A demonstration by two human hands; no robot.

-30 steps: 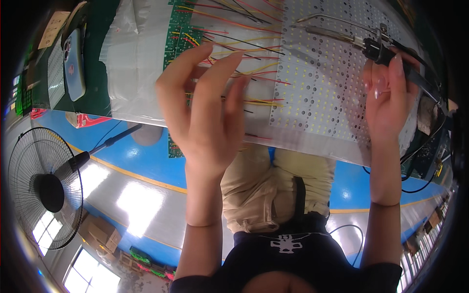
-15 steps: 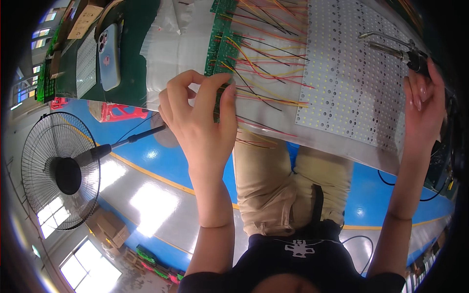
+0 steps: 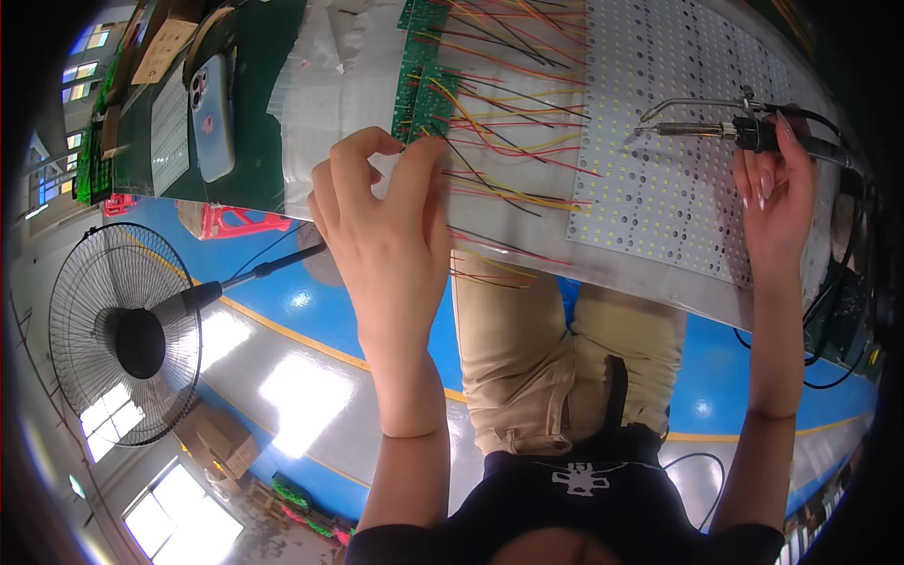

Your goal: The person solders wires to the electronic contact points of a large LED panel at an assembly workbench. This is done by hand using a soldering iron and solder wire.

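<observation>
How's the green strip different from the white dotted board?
The green strip looks narrow; the white dotted board is wider. The left hand is at the green strip, while a metal-tipped tool in the right hand is over the white dotted board. Both lie on the table.

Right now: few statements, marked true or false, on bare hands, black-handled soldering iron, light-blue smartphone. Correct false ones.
The right hand holds the black-handled soldering iron. True.
Its tip points rightward. False: leftward, over the large white LED panel.
Thin red, yellow and black wires lie beside the green circuit boards. True.
Both hands grip the iron. False: the left hand is at the boards.
The light-blue smartphone lies left of the boards. True.
</observation>
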